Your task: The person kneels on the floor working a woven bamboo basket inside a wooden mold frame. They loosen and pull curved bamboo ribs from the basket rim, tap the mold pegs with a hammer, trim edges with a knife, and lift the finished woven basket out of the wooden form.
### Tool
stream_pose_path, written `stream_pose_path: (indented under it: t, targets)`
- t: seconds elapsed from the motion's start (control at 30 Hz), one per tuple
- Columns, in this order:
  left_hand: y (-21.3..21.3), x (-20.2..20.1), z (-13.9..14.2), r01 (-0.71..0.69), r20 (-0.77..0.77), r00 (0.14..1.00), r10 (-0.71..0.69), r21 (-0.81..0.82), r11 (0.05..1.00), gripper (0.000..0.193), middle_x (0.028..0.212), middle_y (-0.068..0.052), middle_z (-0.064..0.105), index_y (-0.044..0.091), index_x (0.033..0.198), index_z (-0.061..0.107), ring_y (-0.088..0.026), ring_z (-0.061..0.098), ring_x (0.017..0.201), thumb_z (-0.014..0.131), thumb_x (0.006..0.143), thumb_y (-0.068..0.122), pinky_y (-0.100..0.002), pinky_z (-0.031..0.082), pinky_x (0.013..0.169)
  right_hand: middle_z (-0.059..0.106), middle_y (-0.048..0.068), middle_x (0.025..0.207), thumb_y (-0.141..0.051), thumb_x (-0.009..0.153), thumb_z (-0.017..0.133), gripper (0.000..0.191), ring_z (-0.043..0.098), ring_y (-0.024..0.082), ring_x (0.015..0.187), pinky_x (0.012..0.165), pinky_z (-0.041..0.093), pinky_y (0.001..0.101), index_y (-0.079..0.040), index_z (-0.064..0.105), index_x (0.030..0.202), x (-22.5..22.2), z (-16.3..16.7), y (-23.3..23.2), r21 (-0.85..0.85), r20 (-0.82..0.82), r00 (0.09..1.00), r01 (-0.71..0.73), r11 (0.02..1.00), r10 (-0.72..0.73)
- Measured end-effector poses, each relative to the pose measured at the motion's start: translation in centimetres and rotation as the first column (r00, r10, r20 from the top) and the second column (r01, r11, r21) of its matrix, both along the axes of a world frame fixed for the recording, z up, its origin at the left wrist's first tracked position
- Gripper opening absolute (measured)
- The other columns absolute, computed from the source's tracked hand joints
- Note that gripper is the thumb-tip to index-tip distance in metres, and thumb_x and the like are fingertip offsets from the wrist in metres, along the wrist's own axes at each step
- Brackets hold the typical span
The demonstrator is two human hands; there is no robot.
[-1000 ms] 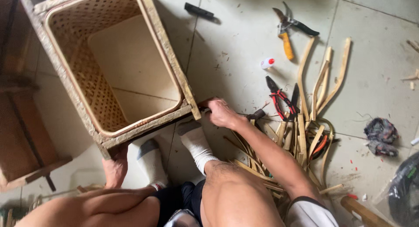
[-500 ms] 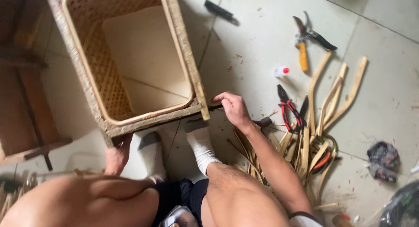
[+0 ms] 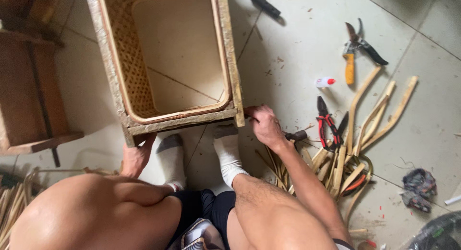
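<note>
Head view: our left hand (image 3: 136, 157) and right hand (image 3: 263, 124) grip the near corners of the woven basket (image 3: 230, 62) on the floor, upper centre of frame. Walls look woven, rim framed; cane strips (image 3: 336, 166) and pliers (image 3: 326, 127) lie unused at right.

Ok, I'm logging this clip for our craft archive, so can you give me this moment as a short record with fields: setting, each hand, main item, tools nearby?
setting: tiled floor, person seated, feet in white socks
main item: woven rattan basket, open top toward camera, empty inside
left hand: grips the basket's near left corner
right hand: at the basket's near right corner, fingers on the frame
tools nearby: red-handled pliers, yellow-handled pruning shears, small white bottle with red cap
materials: bent rattan strips to the right
</note>
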State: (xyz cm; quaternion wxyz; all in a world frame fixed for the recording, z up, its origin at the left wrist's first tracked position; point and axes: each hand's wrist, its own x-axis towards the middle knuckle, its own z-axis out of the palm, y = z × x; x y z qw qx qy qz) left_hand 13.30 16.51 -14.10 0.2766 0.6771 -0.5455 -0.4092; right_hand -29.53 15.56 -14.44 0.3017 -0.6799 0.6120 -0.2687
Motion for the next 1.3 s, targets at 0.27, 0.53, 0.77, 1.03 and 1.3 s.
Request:
stream_pose_path:
  t: [0.27, 0.53, 0.77, 1.03, 1.3]
  targets:
    - [1.1, -0.3, 0.4, 0.005, -0.013, 1.0, -0.005, 0.058, 0.998, 0.035, 0.119, -0.01, 0.073, 0.001, 0.13, 0.067, -0.019, 0.065, 0.105, 0.074, 0.1, 0.018, -0.033, 0.052, 0.092, 0.074, 0.017, 0.11, 0.003, 0.079, 0.063, 0.028, 0.067, 0.035, 0.117, 0.113, 0.042, 0.0539, 0.001, 0.071, 0.106, 2.4, 1.9, 3.3, -0.248, -0.186, 0.974, 0.081, 0.965, -0.129]
    - [-1.0, -1.7, 3.8, 0.1, -0.014, 0.995, -0.099, 0.101, 0.99, 0.037, 0.12, -0.009, 0.073, 0.001, 0.13, 0.067, -0.02, 0.065, 0.105, 0.076, 0.099, 0.02, -0.034, 0.052, 0.092, 0.068, 0.015, 0.126, 0.001, 0.097, 0.059, 0.036, 0.068, 0.025, 0.115, 0.098, 0.062, 0.0373, -0.004, 0.063, 0.132, -4.8, 1.2, 13.7, -0.2, -0.019, 0.758, 0.636, 0.746, -0.652]
    - [-6.6, -2.7, 1.8, 0.115, -0.086, 0.99, -0.109, 0.071, 0.991, 0.038, 0.119, -0.009, 0.072, 0.001, 0.128, 0.068, -0.019, 0.065, 0.105, 0.078, 0.097, 0.021, -0.034, 0.052, 0.092, 0.069, 0.022, 0.118, -0.021, 0.082, 0.079, 0.052, 0.067, 0.04, 0.106, 0.088, 0.054, 0.0459, -0.003, 0.063, 0.128, -7.8, -1.5, 20.3, 0.219, -0.539, 0.708, 0.64, 0.736, -0.456]
    - [-9.2, -3.8, -1.3, 0.218, 0.017, 0.975, -0.219, 0.071, 0.973, 0.035, 0.104, -0.012, 0.074, 0.004, 0.123, 0.069, -0.021, 0.067, 0.093, 0.071, 0.1, 0.03, -0.037, 0.053, 0.082, 0.069, 0.018, 0.1, -0.02, 0.083, 0.082, 0.034, 0.068, 0.032, 0.09, 0.081, 0.055, 0.0406, 0.0, 0.069, 0.107, -7.9, -1.0, 19.7, 0.068, -0.321, 0.693, 0.697, 0.714, -0.645]
    - [-8.9, -4.9, 0.8, 0.129, 0.034, 0.991, -0.131, 0.063, 0.99, 0.038, 0.106, -0.015, 0.075, 0.004, 0.128, 0.063, -0.026, 0.07, 0.095, 0.072, 0.101, 0.029, -0.04, 0.055, 0.083, 0.065, 0.012, 0.094, -0.019, 0.098, 0.078, 0.031, 0.062, 0.02, 0.079, 0.07, 0.054, 0.0342, 0.001, 0.06, 0.113, -6.9, 0.3, 16.1, -0.229, 0.041, 0.684, 0.716, 0.66, -0.728]
